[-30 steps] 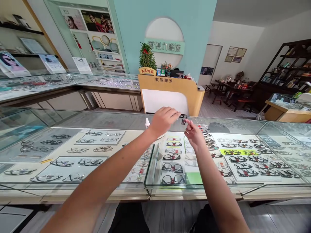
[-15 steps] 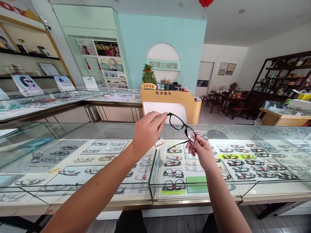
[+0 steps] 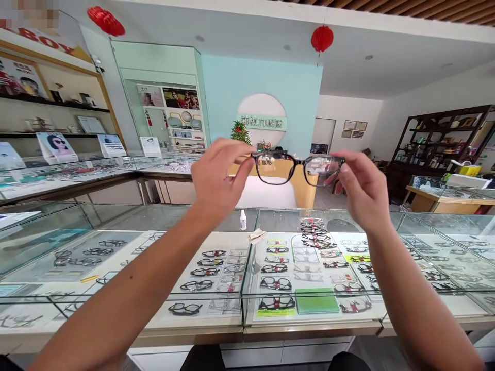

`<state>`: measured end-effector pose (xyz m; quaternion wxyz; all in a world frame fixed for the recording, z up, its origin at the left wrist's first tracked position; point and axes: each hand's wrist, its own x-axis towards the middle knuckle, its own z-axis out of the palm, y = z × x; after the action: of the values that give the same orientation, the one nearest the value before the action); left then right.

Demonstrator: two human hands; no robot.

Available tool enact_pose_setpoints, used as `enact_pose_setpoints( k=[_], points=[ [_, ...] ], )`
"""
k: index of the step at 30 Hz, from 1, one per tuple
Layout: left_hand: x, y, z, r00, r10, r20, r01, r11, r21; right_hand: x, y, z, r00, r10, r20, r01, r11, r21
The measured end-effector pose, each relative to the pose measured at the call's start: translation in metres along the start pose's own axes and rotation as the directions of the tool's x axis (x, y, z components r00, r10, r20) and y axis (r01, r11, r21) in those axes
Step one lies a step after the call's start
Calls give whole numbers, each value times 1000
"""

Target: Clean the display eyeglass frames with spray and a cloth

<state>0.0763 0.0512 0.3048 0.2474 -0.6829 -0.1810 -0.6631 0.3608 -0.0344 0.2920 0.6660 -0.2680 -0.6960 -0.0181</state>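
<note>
Black-framed glasses point(image 3: 299, 162) are held up above the table point(image 3: 309, 327), roughly level, stretched between two bare hands. The left hand point(image 3: 218, 178) has its grip closed on one end of the frame — thumb and fingers pinching near the hinge. The right hand point(image 3: 365, 190) has its grip closed on the other end, thumb close to the rim. Where the temples point is hard to tell. Through the clear lenses, parts of a wooden stand point(image 3: 310, 195) show.

Glass covers the table, and under it rows of spectacles point(image 3: 276, 284) lie on a pale base. Lower in the view than the left hand, a small white bottle point(image 3: 243, 221) stands upright; near it, to the right, a folded pale cloth point(image 3: 257, 236) lies by the seam between two cases. Farther right, a column of dark frames point(image 3: 315, 238) overlaps one another. Toward the near edge, a green sheet point(image 3: 317, 301) lies flat.

Well beyond the hands, a leafy plant point(image 3: 240, 132) stands before a turquoise wall point(image 3: 222, 87) — and a red lantern point(image 3: 322, 39) hangs from the ceiling.
</note>
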Motion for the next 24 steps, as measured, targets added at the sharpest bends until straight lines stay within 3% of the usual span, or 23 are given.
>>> enact_pose_setpoints(
  k=[8, 16, 24],
  points=[
    [39, 12, -11, 988, 60, -140, -73, 993, -89, 24, -43, -2, 996, -86, -23, 85, 996, -24],
    [41, 24, -12, 995, -50, -91, 45, 998, -52, 30, -48, -2, 978, -182, -103, 178, 983, -46],
    [45, 21, -9, 984, 37, -172, -55, 993, -102, 31, -52, 0, 987, -136, -90, 132, 990, -56]
  ],
)
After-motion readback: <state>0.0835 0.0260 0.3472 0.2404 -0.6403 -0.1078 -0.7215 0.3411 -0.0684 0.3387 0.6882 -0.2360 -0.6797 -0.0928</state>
